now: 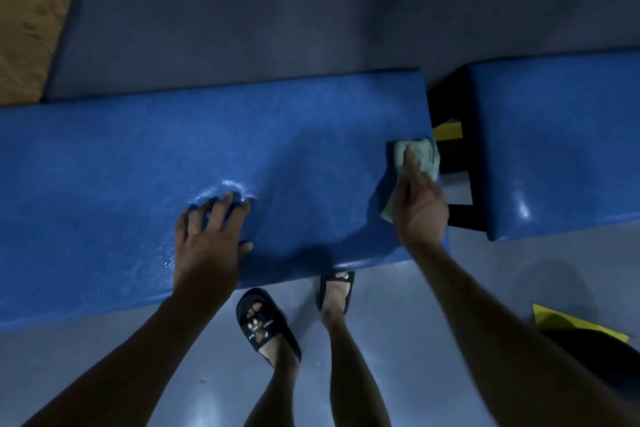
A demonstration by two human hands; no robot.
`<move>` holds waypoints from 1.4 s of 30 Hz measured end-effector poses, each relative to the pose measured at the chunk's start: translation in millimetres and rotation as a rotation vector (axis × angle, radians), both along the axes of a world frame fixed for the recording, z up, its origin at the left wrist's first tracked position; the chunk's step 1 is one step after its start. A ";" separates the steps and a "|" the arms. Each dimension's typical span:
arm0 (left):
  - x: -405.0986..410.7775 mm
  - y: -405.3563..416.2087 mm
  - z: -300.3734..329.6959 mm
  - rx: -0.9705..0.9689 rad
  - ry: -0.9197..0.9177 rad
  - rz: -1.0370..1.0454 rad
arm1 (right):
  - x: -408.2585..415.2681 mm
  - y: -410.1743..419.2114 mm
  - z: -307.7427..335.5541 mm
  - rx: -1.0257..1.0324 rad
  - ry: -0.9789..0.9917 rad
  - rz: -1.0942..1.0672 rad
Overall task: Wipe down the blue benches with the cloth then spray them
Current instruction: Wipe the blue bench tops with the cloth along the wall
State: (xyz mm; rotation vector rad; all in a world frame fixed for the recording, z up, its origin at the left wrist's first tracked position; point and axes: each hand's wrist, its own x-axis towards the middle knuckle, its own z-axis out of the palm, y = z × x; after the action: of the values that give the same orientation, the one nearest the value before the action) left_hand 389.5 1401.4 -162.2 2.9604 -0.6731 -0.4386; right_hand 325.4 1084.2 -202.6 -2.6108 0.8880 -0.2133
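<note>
At the bench's [138,166] right end, cloth [417,158] lies crosswise.

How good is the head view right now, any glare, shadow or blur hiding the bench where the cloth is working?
Head view: dim; wide-angle bends the blue bench. Glints beside the left hand and on the second bench. Shadow lies between the hands. Slight blur softens the cloth under the right hand.
</note>
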 end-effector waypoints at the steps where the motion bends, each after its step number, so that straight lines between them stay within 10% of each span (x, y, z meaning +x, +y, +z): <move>1: 3.2 -2.4 2.2 0.016 0.012 0.006 | 4.2 18.8 -2.9 0.032 -0.019 -0.078; 3: 11.8 -7.4 6.8 0.059 0.044 0.024 | 9.0 62.9 -4.6 0.062 -0.026 0.005; 8: 39.1 -26.4 14.6 0.089 0.045 0.004 | 4.7 73.1 -2.5 -0.103 -0.044 0.994; 16: 69.3 -53.3 0.9 0.106 0.175 -0.031 | 15.1 -41.6 -1.7 0.103 -0.006 0.145; 25: 66.7 -54.4 -4.8 0.114 0.111 -0.046 | -7.5 -36.6 8.1 0.174 0.119 0.219; 31: 65.3 -54.7 -9.6 0.126 0.090 -0.052 | 115.3 -93.0 -8.9 0.395 0.163 -0.246; 36: 64.0 -58.1 -9.3 0.115 0.107 -0.021 | 60.9 -55.6 2.3 0.285 -0.021 -0.132; 42: 64.6 -57.1 -8.7 0.094 0.083 -0.034 | 11.3 -46.6 0.5 0.047 0.145 0.568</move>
State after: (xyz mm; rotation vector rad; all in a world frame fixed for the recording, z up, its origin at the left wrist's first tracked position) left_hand 454.1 1344.3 -170.9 3.0018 -0.7131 -0.6090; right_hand 336.7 1037.6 -202.1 -2.7321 0.1602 0.1496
